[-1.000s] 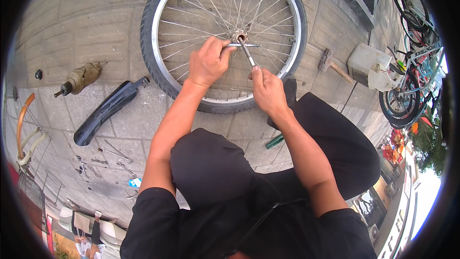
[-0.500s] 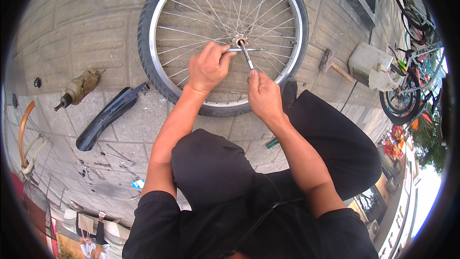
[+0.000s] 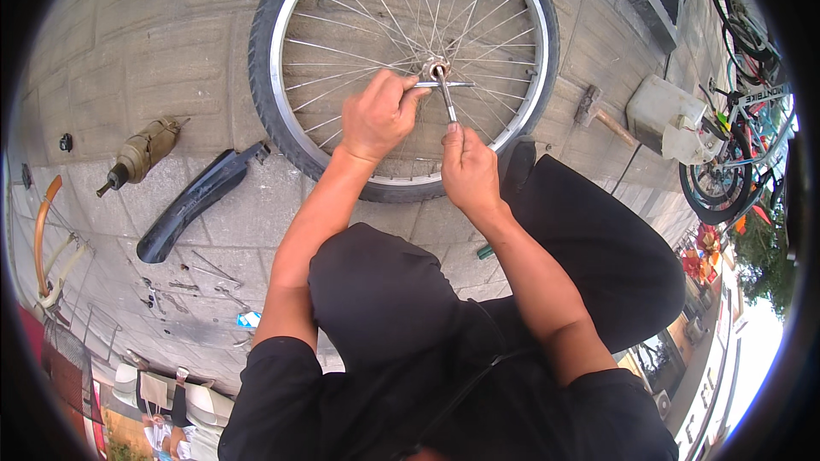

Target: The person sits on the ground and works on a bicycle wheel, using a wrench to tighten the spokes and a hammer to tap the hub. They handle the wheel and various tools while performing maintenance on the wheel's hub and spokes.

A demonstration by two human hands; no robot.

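Note:
A bicycle wheel (image 3: 278,77) with a black tyre and silver rim lies flat on the paving in front of me. My left hand (image 3: 378,115) is closed on the near end of a thin metal rod (image 3: 457,84), which lies crosswise just below the hub (image 3: 436,67). Between the fingers of my right hand (image 3: 471,169) is the lower end of a slim silver wrench (image 3: 449,101). Its upper end meets the hub and crosses the rod; the exact contact there is too small to tell.
Left of the wheel lie a black mudguard (image 3: 201,201) and a dirty tan bottle-shaped tool (image 3: 143,152). Several small tools (image 3: 213,271) are scattered nearer me. At right are a hammer (image 3: 605,115), a whitish container (image 3: 662,111) and parked bicycles (image 3: 726,162).
The wheel sits slightly further right and higher in view. Both hands keep their grips; the wrench has tilted only a little, and the left hand has shifted slightly right.

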